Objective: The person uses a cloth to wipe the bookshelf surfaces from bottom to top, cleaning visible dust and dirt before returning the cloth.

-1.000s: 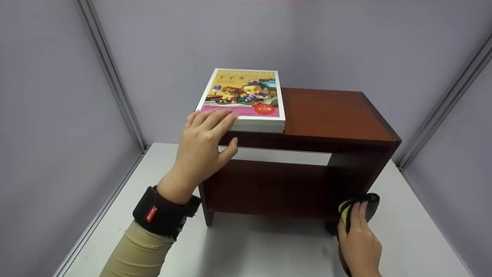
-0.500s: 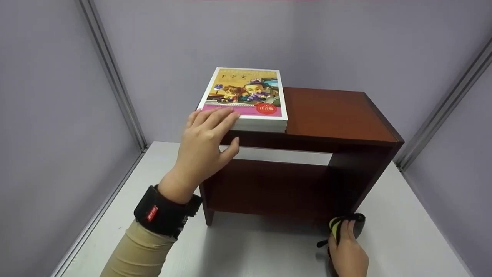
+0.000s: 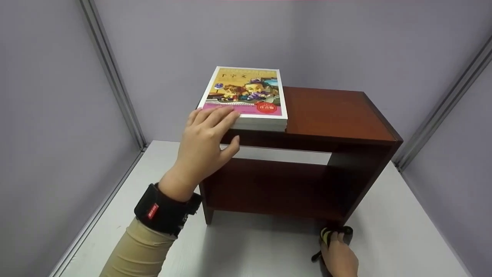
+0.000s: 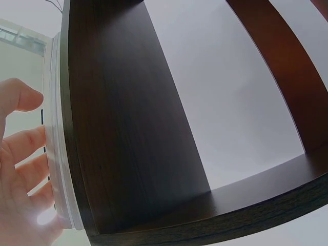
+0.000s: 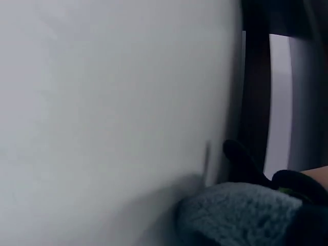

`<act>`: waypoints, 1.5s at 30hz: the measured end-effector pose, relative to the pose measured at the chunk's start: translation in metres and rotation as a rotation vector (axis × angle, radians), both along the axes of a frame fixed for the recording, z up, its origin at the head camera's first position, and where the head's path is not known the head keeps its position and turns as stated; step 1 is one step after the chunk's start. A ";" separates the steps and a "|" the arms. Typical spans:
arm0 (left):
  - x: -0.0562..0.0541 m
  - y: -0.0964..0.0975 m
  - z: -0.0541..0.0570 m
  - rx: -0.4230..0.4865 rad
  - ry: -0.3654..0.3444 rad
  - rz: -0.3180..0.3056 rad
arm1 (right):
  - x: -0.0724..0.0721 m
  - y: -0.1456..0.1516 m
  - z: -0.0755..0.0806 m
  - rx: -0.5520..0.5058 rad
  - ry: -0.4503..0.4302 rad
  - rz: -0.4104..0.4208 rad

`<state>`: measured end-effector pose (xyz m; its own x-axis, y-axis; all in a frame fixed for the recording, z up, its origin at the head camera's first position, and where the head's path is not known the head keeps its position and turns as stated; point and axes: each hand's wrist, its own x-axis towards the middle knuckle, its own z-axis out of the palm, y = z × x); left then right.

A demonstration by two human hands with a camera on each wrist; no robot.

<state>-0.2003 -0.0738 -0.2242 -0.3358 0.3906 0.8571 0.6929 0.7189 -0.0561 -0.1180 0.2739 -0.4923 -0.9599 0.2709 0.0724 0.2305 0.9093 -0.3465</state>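
Note:
My left hand [image 3: 201, 140] rests its straight fingers on the front left corner of a stack of picture-covered books [image 3: 246, 92]. The stack lies on the left of a dark red-brown wooden shelf stand [image 3: 334, 113]. Low at the stand's front right leg, my right hand [image 3: 340, 257] grips a fleecy duster [image 3: 326, 234] with black and yellow-green trim. In the right wrist view the duster's grey fleece [image 5: 238, 212] shows close over the white surface, with a black tab [image 5: 241, 159] sticking out. The right palm is hidden.
The stand has a lower board [image 3: 269, 188] and side panels, standing on a white tabletop [image 3: 388, 238]. Grey-lilac walls [image 3: 346, 38] with metal corner posts [image 3: 111, 73] enclose it at the back and both sides.
My right hand has moved down and to the left with the duster, from beside the right panel to the foot of the leg. My left hand stays on the books.

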 end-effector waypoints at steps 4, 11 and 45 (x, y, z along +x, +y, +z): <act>-0.001 0.001 -0.001 0.003 0.001 -0.004 | -0.004 0.003 -0.001 -0.009 -0.110 0.027; 0.000 -0.001 -0.001 0.007 0.000 0.004 | -0.016 0.011 0.004 -0.113 -0.229 0.075; 0.001 -0.002 -0.001 -0.009 -0.004 0.011 | 0.023 0.026 0.201 -0.191 0.789 -0.151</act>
<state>-0.1998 -0.0757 -0.2252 -0.3437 0.3946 0.8522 0.6850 0.7261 -0.0599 -0.0953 0.3003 -0.2912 -0.5985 0.4694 0.6492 -0.0299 0.7967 -0.6036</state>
